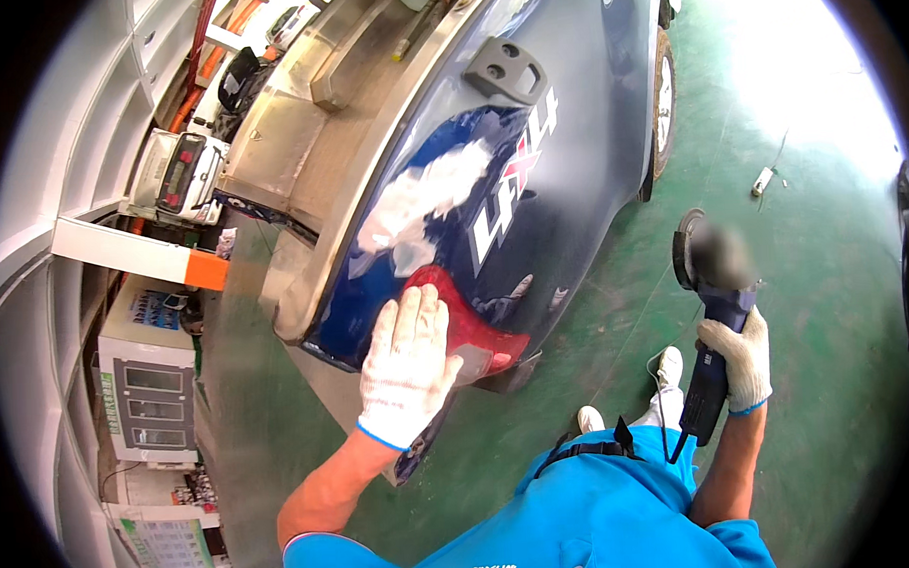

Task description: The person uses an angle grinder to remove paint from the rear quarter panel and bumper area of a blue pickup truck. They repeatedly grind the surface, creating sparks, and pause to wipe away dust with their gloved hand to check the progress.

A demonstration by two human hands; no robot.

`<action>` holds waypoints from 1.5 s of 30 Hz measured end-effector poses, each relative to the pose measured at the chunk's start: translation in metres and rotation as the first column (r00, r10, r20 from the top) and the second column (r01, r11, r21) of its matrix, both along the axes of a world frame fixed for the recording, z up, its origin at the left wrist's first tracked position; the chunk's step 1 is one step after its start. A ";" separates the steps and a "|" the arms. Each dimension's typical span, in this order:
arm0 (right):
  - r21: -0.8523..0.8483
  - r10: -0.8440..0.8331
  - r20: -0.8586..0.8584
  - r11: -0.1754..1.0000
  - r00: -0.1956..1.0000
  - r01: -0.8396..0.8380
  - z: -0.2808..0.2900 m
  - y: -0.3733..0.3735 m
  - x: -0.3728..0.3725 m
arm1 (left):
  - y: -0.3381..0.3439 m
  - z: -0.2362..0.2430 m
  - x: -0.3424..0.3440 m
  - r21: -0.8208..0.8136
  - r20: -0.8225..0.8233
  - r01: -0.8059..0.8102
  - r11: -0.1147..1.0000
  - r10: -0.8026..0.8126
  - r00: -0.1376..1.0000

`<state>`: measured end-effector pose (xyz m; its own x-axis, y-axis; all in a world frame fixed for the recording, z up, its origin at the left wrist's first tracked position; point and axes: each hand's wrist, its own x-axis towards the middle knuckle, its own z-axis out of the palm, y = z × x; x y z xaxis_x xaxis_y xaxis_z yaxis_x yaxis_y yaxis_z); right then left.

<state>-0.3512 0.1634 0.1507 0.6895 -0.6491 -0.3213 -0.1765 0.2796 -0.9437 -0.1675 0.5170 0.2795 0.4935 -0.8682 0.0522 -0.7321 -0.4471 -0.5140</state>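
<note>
My left hand (405,361), in a white knit glove, lies with fingers stretched out over the red tail light (484,335) at the corner of a dark blue pickup truck (580,139). The glove covers part of the light. My right hand (744,362), gloved too, grips an angle grinder (703,400) by its dark body. The grinder is held upright, away from the truck, its round disc (686,248) at the top; the head beside the disc is blurred. Pale sanded patches (422,200) mark the blue panel above the light.
The open truck bed (314,139) lies at upper left. A grey plastic bracket (507,70) sits on the truck's side, near a large decal. A cord hangs from the grinder near my shoes (668,369). On the green floor (774,273) lies a small white object (762,181) with a cord.
</note>
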 end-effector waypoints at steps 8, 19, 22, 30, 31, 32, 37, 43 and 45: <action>-0.106 -0.008 0.020 0.994 1.000 0.010 0.013 0.074 -0.015 | 0.039 -0.009 -0.006 -0.177 0.071 0.110 0.978 -0.099 0.993; -0.215 -0.010 -0.031 0.977 0.999 0.003 0.044 0.109 -0.026 | -0.046 -0.017 0.043 -0.134 0.267 0.052 0.990 -0.014 0.964; -0.236 -0.007 -0.023 0.972 1.000 0.002 0.052 0.105 -0.022 | -0.061 -0.046 0.041 -0.223 0.163 0.106 0.969 -0.071 0.984; -0.370 0.150 0.006 0.919 0.989 -0.137 0.084 0.111 0.019 | -0.059 -0.101 -0.065 -0.452 -0.860 -0.517 0.727 -0.508 0.037; -0.388 0.197 -0.027 0.901 0.980 -0.192 0.078 0.111 0.028 | -0.062 -0.098 -0.067 -0.467 -0.804 -0.565 0.680 -0.592 -0.049; -0.491 0.214 -0.033 0.847 0.976 -0.202 0.079 0.114 0.037 | -0.069 -0.091 -0.066 -0.475 -0.730 -0.606 0.638 -0.671 -0.134; -0.666 0.326 -0.210 0.642 0.922 -0.379 0.088 0.131 0.074 | -0.074 -0.087 -0.055 -0.328 -0.461 -0.863 0.385 -0.862 -0.209; -0.699 0.398 -0.217 0.573 0.891 -0.427 0.109 0.140 0.092 | -0.062 -0.072 -0.044 -0.332 -0.553 -0.858 0.392 -0.818 -0.160; -0.702 0.412 -0.214 0.565 0.886 -0.433 0.109 0.140 0.094 | -0.060 -0.071 -0.042 -0.336 -0.560 -0.857 0.391 -0.814 -0.152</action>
